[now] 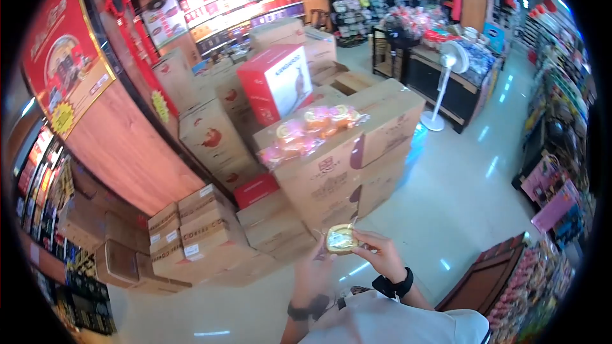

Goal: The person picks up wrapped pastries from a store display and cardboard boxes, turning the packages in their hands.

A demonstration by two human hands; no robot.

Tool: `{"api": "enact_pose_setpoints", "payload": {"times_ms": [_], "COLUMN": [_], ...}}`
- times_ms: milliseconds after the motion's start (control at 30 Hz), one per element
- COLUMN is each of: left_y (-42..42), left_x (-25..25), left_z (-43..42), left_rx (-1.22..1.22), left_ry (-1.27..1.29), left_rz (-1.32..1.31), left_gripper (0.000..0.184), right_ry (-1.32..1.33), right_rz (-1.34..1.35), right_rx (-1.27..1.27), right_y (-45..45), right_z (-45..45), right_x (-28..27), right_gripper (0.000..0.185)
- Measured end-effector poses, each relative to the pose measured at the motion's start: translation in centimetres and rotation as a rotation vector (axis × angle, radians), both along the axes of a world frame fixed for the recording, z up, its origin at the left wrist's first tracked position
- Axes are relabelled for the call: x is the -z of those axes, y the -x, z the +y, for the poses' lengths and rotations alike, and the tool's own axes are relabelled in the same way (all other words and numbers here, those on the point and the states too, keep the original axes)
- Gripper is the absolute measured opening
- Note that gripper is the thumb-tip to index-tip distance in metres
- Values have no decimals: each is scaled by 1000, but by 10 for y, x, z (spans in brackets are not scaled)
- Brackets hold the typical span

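Right grip (384,255): gold-rimmed item (342,239), markings unreadable

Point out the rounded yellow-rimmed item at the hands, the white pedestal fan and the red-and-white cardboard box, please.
Rounded yellow-rimmed item (341,238): head view, on its centre.
White pedestal fan (450,59): head view, on its head.
Red-and-white cardboard box (260,91): head view, on its red side.

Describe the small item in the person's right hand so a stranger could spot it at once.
Find the brown carton stack topped with clear-wrapped pink and orange packs. Below it in the picture, the right hand pinches a small, rounded yellowish item. Its shiny pale centre inside a yellow rim sets it apart from those packs.
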State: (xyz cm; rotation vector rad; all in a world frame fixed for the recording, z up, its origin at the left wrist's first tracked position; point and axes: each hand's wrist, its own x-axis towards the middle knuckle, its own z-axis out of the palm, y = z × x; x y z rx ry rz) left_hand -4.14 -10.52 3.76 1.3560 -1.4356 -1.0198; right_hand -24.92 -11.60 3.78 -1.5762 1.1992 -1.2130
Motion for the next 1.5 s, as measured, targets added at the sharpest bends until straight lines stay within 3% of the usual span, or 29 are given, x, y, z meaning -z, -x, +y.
{"api": "enact_pose_setpoints", "payload": {"times_ms": [267,600,733,833,1167,1267,1500], "left_y": [0,17,19,22,49,68,114], "left_x": [-8,19,15,28,0,-8,-5], "left_z": [-6,-16,-8,-5,-13,-21,-31], "left_rx": [196,419,420,345,265,258,225], "left_ry": [-109,-7,-41,80,-130,4,56], "left_rz": [195,200,237,225,175,113,24], "left_gripper": [63,63,63,59,64,63,63], "right_ry": [18,-5,-11,-29,35,34,15], "right_rz": [40,102,96,73,0,-11,-77], "right_rx": [159,360,367,347,193,177,198], "right_y": [1,11,10,12,54,73,115], "right_z": [29,67,73,73,32,24,14], "right_x": [1,-11,-13,-6,-3,-6,9], "right_gripper": [42,41,42,43,42,41,39]}}
